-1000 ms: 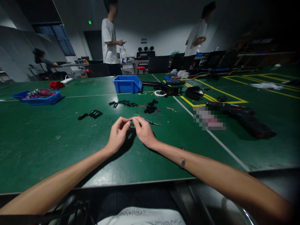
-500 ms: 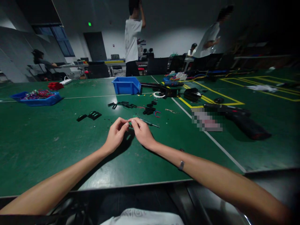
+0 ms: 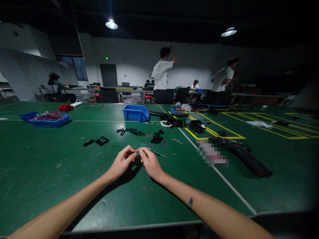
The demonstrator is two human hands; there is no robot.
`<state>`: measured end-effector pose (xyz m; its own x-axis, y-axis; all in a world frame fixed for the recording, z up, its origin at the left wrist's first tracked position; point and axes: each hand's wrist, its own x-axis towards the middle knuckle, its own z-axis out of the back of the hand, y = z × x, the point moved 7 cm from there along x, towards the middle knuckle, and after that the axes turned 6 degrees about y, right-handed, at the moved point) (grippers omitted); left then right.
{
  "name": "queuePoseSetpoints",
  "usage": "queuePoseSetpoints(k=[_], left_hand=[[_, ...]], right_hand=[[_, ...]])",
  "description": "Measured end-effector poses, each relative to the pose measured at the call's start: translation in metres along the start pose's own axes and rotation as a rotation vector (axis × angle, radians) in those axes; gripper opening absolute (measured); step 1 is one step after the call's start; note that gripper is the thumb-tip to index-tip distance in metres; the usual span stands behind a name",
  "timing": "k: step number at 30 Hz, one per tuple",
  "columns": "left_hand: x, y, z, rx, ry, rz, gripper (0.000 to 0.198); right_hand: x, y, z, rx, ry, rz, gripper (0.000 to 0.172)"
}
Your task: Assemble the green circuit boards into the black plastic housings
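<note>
My left hand (image 3: 122, 163) and my right hand (image 3: 151, 165) meet above the green table (image 3: 74, 186), fingertips pinched together. Between them shows a small green piece (image 3: 138, 153), perhaps a circuit board; most of it is hidden by the fingers. Just beyond my right hand lies a screwdriver (image 3: 157, 153) with a dark handle, its shaft pointing right. Black cases with green inside (image 3: 101, 141) rest to the left. Farther off are several black rectangular frames (image 3: 134, 131) and a cluster of small black parts (image 3: 157, 138) beside red and blue wires (image 3: 164, 143).
A blue bin (image 3: 136, 114) stands at the back. Left of it, a blue tray (image 3: 50, 124) holds tangled wires, near a red object (image 3: 65, 108). A black pistol-shaped tool (image 3: 249, 157) lies at right, by a blurred-out patch. People (image 3: 161, 74) are in the background.
The view has tipped upward, so the table and hands sit lower in the picture. My hands stay pinched together on the small green piece. Background people have shifted slightly.
</note>
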<state>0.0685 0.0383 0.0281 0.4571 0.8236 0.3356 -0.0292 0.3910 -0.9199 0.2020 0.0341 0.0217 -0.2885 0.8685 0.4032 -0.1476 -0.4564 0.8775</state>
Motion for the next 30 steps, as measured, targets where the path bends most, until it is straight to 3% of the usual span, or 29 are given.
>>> queuePoseSetpoints(k=[4, 11, 20, 30], left_hand=[[0.003, 0.002, 0.003, -0.025, 0.027, 0.002, 0.027], [0.007, 0.011, 0.012, -0.023, 0.215, 0.032, 0.032], [0.004, 0.010, 0.012, 0.031, 0.361, 0.096, 0.035], [0.004, 0.002, 0.012, 0.076, 0.364, 0.074, 0.030]], right_hand=[[0.002, -0.008, -0.002, 0.141, 0.088, -0.081, 0.036], [0.002, -0.026, -0.010, 0.353, 0.338, -0.186, 0.049], [-0.009, -0.020, -0.012, 0.281, 0.582, -0.314, 0.049], [-0.007, -0.019, -0.013, 0.326, 0.486, -0.330, 0.048]])
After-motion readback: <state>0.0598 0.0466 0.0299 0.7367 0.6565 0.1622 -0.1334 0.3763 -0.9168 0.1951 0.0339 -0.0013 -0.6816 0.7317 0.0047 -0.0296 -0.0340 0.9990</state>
